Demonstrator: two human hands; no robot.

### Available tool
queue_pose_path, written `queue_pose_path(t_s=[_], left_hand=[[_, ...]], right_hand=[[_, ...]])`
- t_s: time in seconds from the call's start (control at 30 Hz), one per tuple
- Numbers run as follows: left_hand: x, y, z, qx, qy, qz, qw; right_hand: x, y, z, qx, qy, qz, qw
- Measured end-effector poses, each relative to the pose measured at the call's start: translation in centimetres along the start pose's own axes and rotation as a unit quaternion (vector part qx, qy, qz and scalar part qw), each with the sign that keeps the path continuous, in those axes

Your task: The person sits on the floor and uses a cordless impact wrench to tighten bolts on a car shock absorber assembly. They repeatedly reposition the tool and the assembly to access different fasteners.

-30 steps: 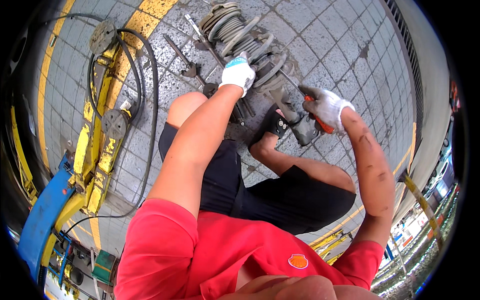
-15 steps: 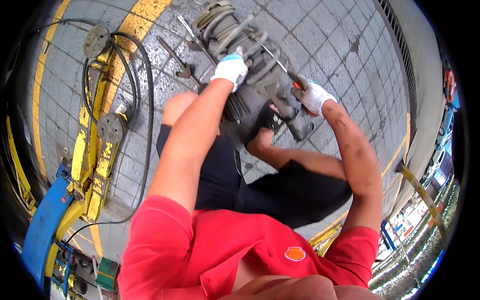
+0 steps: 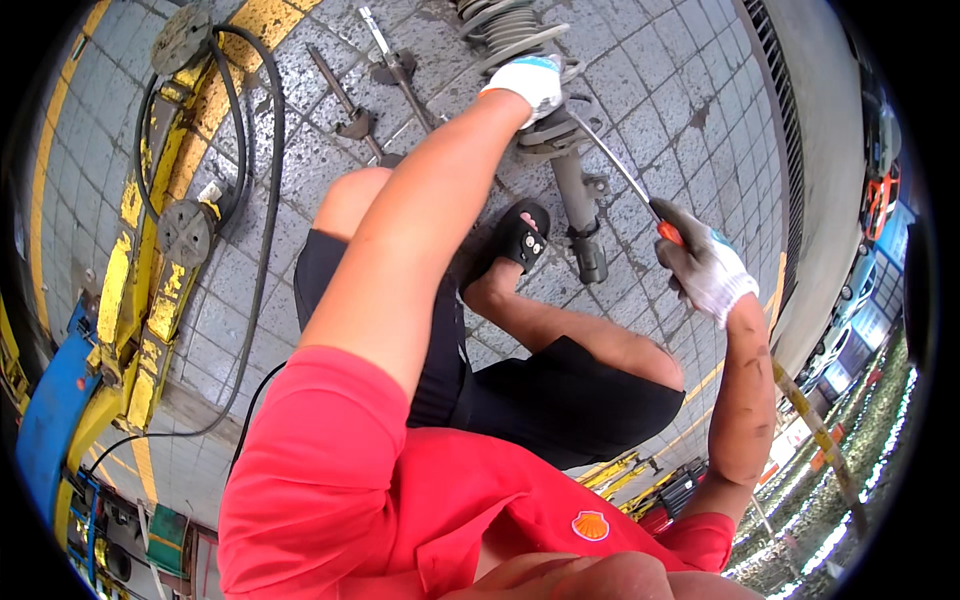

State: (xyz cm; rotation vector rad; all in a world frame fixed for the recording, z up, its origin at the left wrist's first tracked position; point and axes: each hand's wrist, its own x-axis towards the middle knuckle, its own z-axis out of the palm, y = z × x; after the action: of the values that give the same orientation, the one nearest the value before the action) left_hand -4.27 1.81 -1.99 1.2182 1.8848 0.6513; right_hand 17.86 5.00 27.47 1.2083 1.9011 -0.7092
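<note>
A coil-spring strut (image 3: 578, 208) lies on the tiled floor, its grey spring (image 3: 505, 30) toward the top edge and its lower tube toward me. My left hand (image 3: 527, 85), in a white glove, is closed on the strut at the lower end of the spring; the fingers are partly hidden. My right hand (image 3: 700, 262), in a soiled white glove, grips a long screwdriver (image 3: 625, 167) by its orange handle, the blade reaching up to the spring seat beside my left hand. Two threaded rod tools (image 3: 340, 90) lie left of the strut, near my knee.
A worn yellow lift arm (image 3: 135, 310) with round pads, a blue lift base (image 3: 52, 410) and a black hose (image 3: 270, 180) are at the left. A drain grate (image 3: 775, 90) runs along the right, with cars (image 3: 880, 200) beyond. My sandalled foot (image 3: 518, 235) is beside the strut.
The strut has shifted right and up in view, its tube turned more upright. My left hand has moved up and right with it; my right hand has moved right with the screwdriver.
</note>
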Motion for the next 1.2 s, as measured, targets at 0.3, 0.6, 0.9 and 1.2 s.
queue_pose_path(t_s=[0.3, 0.6, 0.9, 1.2], left_hand=[[-0.3, 0.0, 4.0, -0.001, 0.062, 0.018, 0.998], [1.1, 1.5, 5.2, 0.091, 0.091, 0.058, 0.99], [3.3, 1.9, 5.0, 0.091, 0.112, 0.063, 0.988], [4.7, 2.2, 4.5, 0.064, 0.041, -0.011, 0.997]], right_hand=[[7.5, -1.5, -3.2, -0.26, 0.032, -0.037, 0.964], [8.6, 0.8, -3.1, -0.264, 0.047, -0.02, 0.963], [16.8, 3.0, 5.9, -0.08, 0.133, -0.092, 0.984], [11.3, 9.2, 6.5, 0.041, 0.129, -0.078, 0.988]])
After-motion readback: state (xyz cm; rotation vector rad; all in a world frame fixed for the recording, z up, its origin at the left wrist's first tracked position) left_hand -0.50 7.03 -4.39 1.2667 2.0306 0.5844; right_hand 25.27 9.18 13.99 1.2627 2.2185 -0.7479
